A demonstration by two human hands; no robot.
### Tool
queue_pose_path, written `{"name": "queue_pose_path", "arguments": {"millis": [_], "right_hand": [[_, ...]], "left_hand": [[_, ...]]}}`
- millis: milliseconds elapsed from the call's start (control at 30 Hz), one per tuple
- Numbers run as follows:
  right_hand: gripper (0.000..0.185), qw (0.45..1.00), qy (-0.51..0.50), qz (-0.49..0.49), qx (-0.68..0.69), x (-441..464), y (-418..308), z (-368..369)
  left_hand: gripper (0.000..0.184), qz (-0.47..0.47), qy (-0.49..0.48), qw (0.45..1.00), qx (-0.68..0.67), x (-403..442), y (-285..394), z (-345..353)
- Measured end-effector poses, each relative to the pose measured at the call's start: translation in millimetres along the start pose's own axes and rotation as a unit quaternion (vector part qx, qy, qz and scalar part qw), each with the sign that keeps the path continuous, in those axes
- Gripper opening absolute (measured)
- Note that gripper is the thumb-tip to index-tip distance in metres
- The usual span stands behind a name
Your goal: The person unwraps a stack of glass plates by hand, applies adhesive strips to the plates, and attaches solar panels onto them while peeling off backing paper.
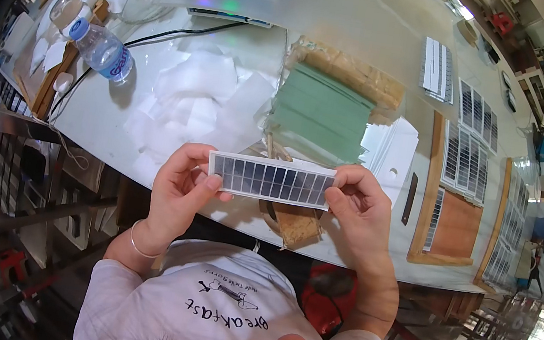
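Observation:
A small solar panel (272, 181), a long strip with a white border and a grid of dark cells, is held level above the table's front edge. My left hand (187, 184) pinches its left end between thumb and fingers. At the opposite end, my right hand (357, 202) grips with the thumb on the front face. Just beyond the panel lies a stack of green sheets (322, 115), beside a brown-taped bundle (350, 72). Partly behind the panel, a brown piece (300, 228) sticks out over the table edge.
Loose white sheets (196, 92) spread over the table at left, near a water bottle (103, 52) and a black cable (180, 31). White cards (394, 150) and a dark strip (410, 199) lie right. Wooden trays (441, 259) with more solar panels (467, 160) stand farther right.

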State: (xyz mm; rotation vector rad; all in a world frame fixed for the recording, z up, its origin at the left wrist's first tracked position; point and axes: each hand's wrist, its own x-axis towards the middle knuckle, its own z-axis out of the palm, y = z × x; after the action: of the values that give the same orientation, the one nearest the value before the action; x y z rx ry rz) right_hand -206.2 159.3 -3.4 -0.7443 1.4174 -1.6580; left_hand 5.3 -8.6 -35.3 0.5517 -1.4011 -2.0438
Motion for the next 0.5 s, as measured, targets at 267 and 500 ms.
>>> {"name": "queue_pose_path", "arguments": {"millis": [267,500], "right_hand": [[0.017,1.0,-0.012,0.005,0.005,0.1,0.4,-1.2],[0.018,1.0,-0.012,-0.003,-0.01,1.2,0.4,-3.5]], "left_hand": [[0.028,-0.003,-0.003,1.0,0.001,-1.8,-2.3,-2.2],[0.028,0.007,-0.008,1.0,0.001,1.1,-0.8,-0.7]]}}
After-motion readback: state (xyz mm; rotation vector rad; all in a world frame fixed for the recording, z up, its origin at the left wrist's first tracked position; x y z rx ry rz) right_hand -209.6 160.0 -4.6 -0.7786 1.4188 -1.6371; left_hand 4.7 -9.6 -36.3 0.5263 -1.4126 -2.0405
